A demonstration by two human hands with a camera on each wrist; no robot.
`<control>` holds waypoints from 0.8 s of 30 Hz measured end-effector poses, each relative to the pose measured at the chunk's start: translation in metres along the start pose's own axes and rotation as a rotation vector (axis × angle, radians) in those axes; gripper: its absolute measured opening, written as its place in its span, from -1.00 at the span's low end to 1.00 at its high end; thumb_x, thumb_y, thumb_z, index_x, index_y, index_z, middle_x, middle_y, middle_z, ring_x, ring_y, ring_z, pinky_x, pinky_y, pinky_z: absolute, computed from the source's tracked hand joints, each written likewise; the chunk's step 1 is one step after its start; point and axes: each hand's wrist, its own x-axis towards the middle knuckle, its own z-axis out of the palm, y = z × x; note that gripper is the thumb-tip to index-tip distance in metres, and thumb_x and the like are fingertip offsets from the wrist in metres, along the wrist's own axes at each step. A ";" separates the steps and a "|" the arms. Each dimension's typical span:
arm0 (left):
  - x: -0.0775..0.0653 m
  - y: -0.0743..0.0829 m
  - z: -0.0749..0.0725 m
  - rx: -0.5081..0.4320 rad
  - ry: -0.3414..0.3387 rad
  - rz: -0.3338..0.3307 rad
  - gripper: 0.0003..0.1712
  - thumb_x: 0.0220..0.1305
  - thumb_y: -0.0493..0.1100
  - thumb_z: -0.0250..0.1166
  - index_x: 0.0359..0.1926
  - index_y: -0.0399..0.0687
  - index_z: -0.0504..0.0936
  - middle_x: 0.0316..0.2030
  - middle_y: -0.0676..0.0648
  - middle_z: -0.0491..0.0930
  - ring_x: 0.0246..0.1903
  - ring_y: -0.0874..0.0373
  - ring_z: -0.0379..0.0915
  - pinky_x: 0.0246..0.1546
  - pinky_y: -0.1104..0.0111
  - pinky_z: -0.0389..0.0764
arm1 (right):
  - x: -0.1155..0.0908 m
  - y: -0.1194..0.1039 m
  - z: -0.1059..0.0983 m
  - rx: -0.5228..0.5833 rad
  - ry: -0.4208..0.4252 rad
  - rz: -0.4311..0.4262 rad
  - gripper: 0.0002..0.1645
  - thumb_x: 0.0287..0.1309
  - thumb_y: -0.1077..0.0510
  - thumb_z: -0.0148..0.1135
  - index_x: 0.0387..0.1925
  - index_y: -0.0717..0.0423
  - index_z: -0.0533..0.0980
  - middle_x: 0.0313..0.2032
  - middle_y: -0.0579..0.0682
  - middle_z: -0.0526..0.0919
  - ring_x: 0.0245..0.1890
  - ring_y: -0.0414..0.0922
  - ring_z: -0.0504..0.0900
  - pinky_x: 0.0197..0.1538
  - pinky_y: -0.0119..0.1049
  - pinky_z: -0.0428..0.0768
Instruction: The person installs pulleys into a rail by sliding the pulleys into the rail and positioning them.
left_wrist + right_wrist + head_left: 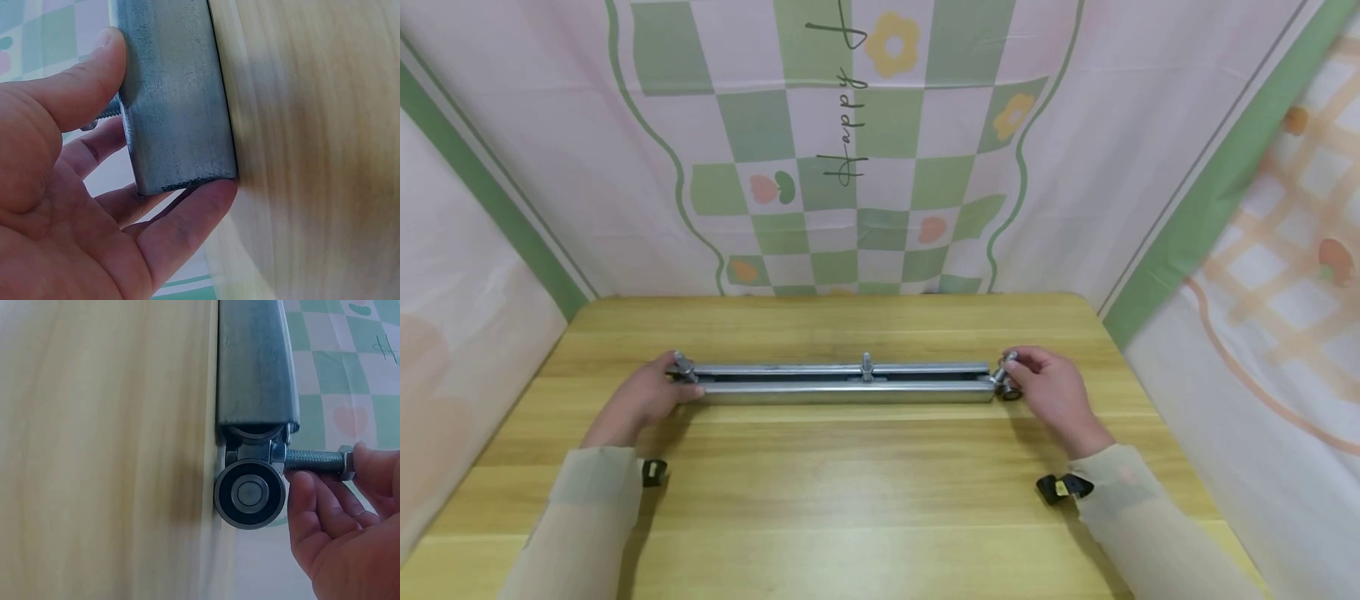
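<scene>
A metal C-channel track [842,395] lies lengthwise across the table, its slot facing up. My left hand [647,394] grips its left end, thumb along the upper edge and fingers around the end face in the left wrist view. An upright bolt [683,367] stands beside those fingers. At the other end my right hand [1056,393] pinches the threaded bolt [317,461] of a roller trolley between thumb and fingers. The trolley's round wheel [250,494] sits just outside the track's end, while its other part is at the opening. Another bolt [867,365] rises from the slot mid-track.
The wooden table [850,492] has rounded far corners. A patterned cloth [887,183] hangs right behind its far edge, with more cloth at both sides. Black straps with small devices [1063,488] sit at both wrists.
</scene>
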 end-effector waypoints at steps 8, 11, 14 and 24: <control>0.000 0.000 0.000 0.000 -0.002 -0.005 0.18 0.32 0.21 0.29 0.53 -0.37 -0.22 0.40 -0.60 -0.06 0.32 -0.60 -0.13 0.25 -0.38 0.00 | 0.001 -0.006 0.008 0.000 -0.035 -0.043 -0.68 0.39 0.12 0.21 0.03 0.24 0.61 -0.13 0.12 0.70 -0.21 0.01 0.67 -0.22 -0.27 0.67; 0.001 -0.001 0.001 0.004 -0.005 -0.005 0.19 0.32 0.22 0.29 0.53 -0.36 -0.22 0.40 -0.60 -0.06 0.32 -0.60 -0.13 0.25 -0.38 0.00 | 0.001 -0.008 0.010 -0.029 -0.037 -0.061 -0.68 0.39 0.09 0.21 0.02 0.22 0.62 -0.12 0.10 0.70 -0.18 0.00 0.64 -0.18 -0.21 0.64; 0.001 -0.001 0.001 0.007 -0.003 -0.002 0.18 0.32 0.22 0.28 0.53 -0.37 -0.22 0.40 -0.60 -0.06 0.32 -0.60 -0.13 0.25 -0.38 0.00 | 0.002 -0.009 0.011 -0.063 -0.035 -0.066 -0.66 0.40 0.06 0.21 0.04 0.19 0.63 -0.10 0.08 0.69 -0.13 0.01 0.61 -0.11 -0.13 0.59; 0.000 -0.001 0.000 0.007 0.002 0.005 0.20 0.31 0.22 0.29 0.52 -0.41 -0.22 0.39 -0.61 -0.05 0.32 -0.60 -0.13 0.26 -0.38 -0.01 | 0.003 -0.017 0.015 -0.085 -0.066 -0.054 -0.66 0.39 0.08 0.21 0.06 0.18 0.62 -0.05 0.10 0.68 -0.04 0.05 0.59 0.04 0.03 0.54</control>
